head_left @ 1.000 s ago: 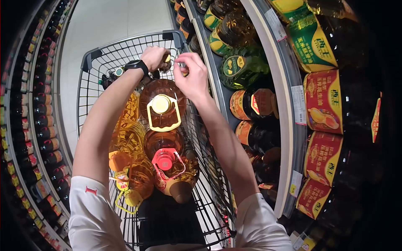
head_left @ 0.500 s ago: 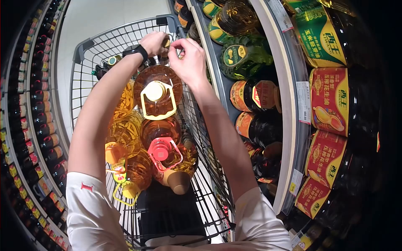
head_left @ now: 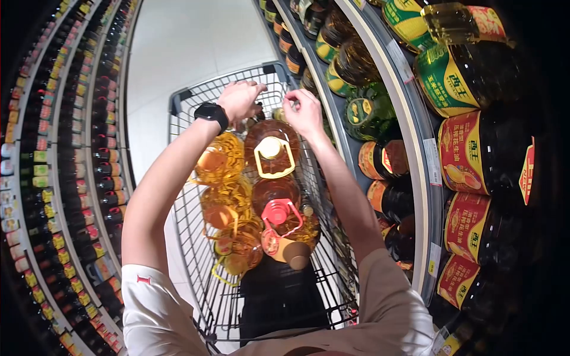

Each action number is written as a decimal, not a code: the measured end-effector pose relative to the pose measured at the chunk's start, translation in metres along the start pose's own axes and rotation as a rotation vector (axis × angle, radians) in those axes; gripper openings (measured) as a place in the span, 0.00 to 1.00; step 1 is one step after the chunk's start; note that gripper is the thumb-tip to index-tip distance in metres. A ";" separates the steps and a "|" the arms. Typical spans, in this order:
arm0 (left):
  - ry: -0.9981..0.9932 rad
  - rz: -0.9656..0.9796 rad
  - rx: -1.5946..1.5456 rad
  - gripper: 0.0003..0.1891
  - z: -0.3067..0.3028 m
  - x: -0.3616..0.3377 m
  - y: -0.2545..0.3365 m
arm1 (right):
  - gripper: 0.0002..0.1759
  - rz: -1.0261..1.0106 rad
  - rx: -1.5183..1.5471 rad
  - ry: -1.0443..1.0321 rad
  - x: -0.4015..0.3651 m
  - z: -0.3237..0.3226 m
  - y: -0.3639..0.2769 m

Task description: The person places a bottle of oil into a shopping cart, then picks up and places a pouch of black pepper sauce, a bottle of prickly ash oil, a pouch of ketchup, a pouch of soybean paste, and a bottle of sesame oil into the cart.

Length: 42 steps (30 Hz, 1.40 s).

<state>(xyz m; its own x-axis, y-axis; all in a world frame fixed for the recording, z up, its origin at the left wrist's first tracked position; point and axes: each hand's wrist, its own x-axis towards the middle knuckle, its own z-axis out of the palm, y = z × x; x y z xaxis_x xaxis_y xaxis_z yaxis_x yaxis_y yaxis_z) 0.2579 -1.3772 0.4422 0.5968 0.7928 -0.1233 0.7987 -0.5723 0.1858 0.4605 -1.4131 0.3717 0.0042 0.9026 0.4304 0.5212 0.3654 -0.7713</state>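
Note:
My left hand (head_left: 242,99), with a dark watch (head_left: 212,115) on its wrist, is over the far part of the shopping cart (head_left: 178,127). Its fingers stretch to the right and look empty. To its right, my right hand (head_left: 306,114) has its fingers curled together near the cart's right side; what they hold, if anything, is too small to tell. Just nearer than both hands stands a large amber oil bottle (head_left: 255,145) with a cream cap and handle (head_left: 272,148). Small bottles beneath the hands are partly hidden.
Nearer in the cart are several yellow oil bottles (head_left: 225,199) and a bottle with a red cap (head_left: 276,212). A shelf (head_left: 424,178) of oil jugs with red labels (head_left: 463,154) runs close along the right. Shelves of small dark bottles (head_left: 74,178) line the left; pale floor (head_left: 178,41) lies ahead.
My hands, close together at a small round top before, have moved apart. My left fingers have straightened. The cart appears further right and lower in view.

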 end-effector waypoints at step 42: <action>0.491 -1.042 -0.396 0.11 0.093 -0.377 0.103 | 0.13 -0.063 -0.756 -0.585 0.068 0.085 0.034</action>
<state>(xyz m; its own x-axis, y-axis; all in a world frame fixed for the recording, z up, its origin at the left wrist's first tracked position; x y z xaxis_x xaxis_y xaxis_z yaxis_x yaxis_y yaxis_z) 0.1224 -1.7541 0.4166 -0.4772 0.8785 -0.0248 0.7480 0.4208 0.5133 0.4064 -1.3197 0.3348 -0.3629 0.9318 0.0002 0.9198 0.3582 -0.1602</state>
